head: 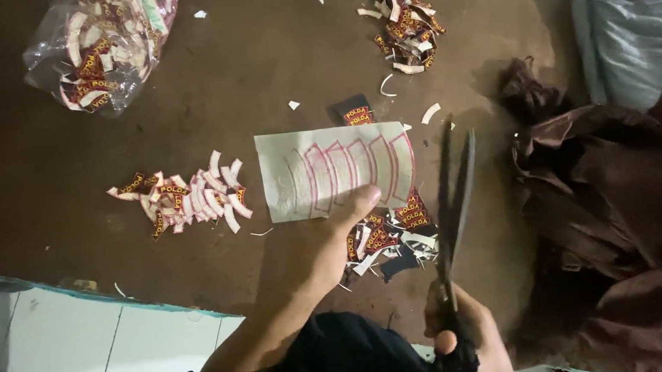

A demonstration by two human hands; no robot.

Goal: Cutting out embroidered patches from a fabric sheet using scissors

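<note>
My left hand [338, 242] holds up a white backing sheet [337, 167] marked with several curved red outlines, thumb on its lower edge. My right hand [467, 336] grips the black handles of large scissors [452, 203], whose blades are parted and point up just right of the sheet. Below the sheet lies a heap of cut dark red and yellow embroidered patches [386, 234] with white scraps. One single patch [355, 112] lies above the sheet.
Another pile of cut patches [189, 200] lies left of the sheet, one more pile [404, 22] at the top. A clear plastic bag of patches [104, 41] sits upper left. Brown cloth [641, 210] is heaped at right beside a grey bundle [652, 24]. White floor tiles [68, 356] show lower left.
</note>
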